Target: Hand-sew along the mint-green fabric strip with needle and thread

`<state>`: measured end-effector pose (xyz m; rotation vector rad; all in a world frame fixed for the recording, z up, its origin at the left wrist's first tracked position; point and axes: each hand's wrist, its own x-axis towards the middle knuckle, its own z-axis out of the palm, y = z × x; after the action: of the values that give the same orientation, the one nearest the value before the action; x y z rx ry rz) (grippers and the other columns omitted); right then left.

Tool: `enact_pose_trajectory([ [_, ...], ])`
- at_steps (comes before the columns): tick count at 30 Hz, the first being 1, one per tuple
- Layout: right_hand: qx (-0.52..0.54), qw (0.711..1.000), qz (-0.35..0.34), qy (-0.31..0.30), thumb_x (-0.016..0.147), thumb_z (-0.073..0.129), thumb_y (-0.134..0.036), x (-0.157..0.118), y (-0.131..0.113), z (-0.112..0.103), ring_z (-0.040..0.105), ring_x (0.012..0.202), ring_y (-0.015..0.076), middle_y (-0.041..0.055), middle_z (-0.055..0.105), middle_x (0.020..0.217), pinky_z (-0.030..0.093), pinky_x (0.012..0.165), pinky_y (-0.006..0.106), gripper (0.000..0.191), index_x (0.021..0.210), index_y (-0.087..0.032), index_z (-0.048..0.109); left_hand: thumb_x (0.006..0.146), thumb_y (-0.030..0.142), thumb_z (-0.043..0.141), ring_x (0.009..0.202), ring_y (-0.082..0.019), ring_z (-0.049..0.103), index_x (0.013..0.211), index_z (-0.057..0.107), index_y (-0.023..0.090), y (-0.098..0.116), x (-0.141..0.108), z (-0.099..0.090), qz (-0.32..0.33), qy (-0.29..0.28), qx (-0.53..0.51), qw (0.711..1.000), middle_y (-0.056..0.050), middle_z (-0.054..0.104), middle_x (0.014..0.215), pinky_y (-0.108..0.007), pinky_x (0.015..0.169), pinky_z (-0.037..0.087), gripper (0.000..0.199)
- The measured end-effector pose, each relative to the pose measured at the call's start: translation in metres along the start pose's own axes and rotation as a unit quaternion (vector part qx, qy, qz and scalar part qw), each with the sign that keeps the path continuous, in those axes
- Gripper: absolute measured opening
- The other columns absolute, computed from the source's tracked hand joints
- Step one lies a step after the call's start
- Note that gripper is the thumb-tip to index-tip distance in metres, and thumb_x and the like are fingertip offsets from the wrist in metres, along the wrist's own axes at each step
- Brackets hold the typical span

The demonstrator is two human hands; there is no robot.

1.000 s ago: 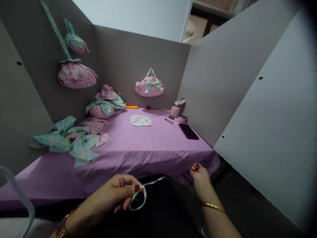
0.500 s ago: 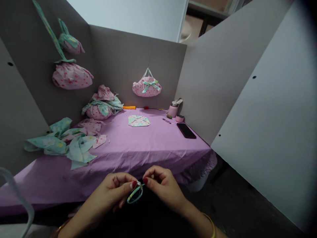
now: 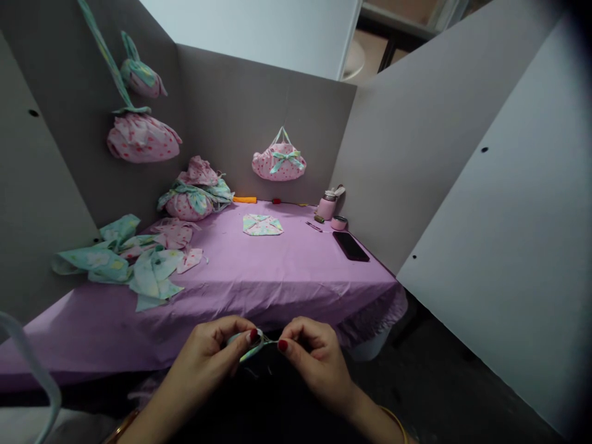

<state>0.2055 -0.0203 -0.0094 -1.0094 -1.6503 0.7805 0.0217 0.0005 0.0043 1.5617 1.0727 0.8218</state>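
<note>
In front of the table edge, my left hand (image 3: 210, 351) pinches a narrow mint-and-yellow fabric strip (image 3: 251, 353) between thumb and fingers. Part of the strip is hidden behind that hand. My right hand (image 3: 317, 361) is closed too, its thumb and forefinger pinching a thin end that runs taut from the strip. Whether this end is cord or thread, I cannot tell. Both hands are a short distance apart, above a dark lap.
A purple cloth (image 3: 231, 259) covers the table. Fabric pieces (image 3: 106, 259) and stuffed pouches (image 3: 189, 200) lie at left. A folded patterned patch (image 3: 263, 225) lies mid-table; a phone (image 3: 350, 245) and pink bottle (image 3: 326, 206) are at right. A pink pouch (image 3: 279, 164) hangs behind.
My right hand has moved a little to the right, drawing out the thin end. The strip's loop, earlier hanging below my fingers, now shows less. The view has shifted slightly.
</note>
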Motion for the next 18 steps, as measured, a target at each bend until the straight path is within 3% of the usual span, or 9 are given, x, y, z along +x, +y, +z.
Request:
enact_pose_trajectory([
  [7, 0.093, 0.991, 0.101, -0.008, 0.076, 0.061, -0.036, 0.000, 0.007, 0.003, 0.034, 0.050, 0.0075, -0.0036, 0.042, 0.054, 0.026, 0.046, 0.020, 0.025, 0.065, -0.014, 0.055, 0.080, 0.037, 0.055, 0.045, -0.011, 0.042, 0.079, 0.066, 0.017, -0.006, 0.001, 0.000, 0.007, 0.031, 0.006, 0.999, 0.003, 0.054, 0.055, -0.019, 0.043, 0.029, 0.022],
  [12, 0.142, 0.977, 0.155, -0.037, 0.068, 0.069, -0.035, 0.007, 0.008, 0.012, 0.034, 0.050, 0.0063, -0.0040, 0.045, 0.055, 0.025, 0.046, 0.019, 0.025, 0.074, -0.012, 0.062, 0.082, 0.033, 0.054, 0.051, -0.013, 0.046, 0.082, 0.067, 0.018, -0.008, 0.002, 0.000, 0.039, 0.039, 0.042, 0.998, 0.001, 0.058, 0.059, -0.020, 0.047, 0.033, 0.020],
  [15, 0.230, 0.953, 0.192, -0.046, 0.067, 0.071, -0.036, 0.009, 0.009, 0.018, 0.029, 0.044, 0.0038, -0.0064, 0.042, 0.049, 0.021, 0.041, 0.018, 0.026, 0.072, -0.012, 0.063, 0.082, 0.032, 0.054, 0.059, -0.016, 0.052, 0.084, 0.068, 0.020, -0.008, 0.002, 0.001, 0.064, 0.033, 0.065, 0.995, -0.001, 0.063, 0.065, -0.022, 0.053, 0.038, 0.019],
  [18, 0.336, 0.909, 0.240, -0.063, 0.064, 0.073, -0.036, 0.008, 0.011, 0.022, 0.021, 0.036, 0.0013, -0.0097, 0.036, 0.043, 0.014, 0.036, 0.017, 0.027, 0.066, -0.013, 0.059, 0.082, 0.031, 0.054, 0.062, -0.017, 0.054, 0.086, 0.069, 0.021, -0.008, 0.000, 0.001, 0.074, 0.033, 0.062, 0.995, -0.001, 0.063, 0.067, -0.022, 0.055, 0.040, 0.018],
])
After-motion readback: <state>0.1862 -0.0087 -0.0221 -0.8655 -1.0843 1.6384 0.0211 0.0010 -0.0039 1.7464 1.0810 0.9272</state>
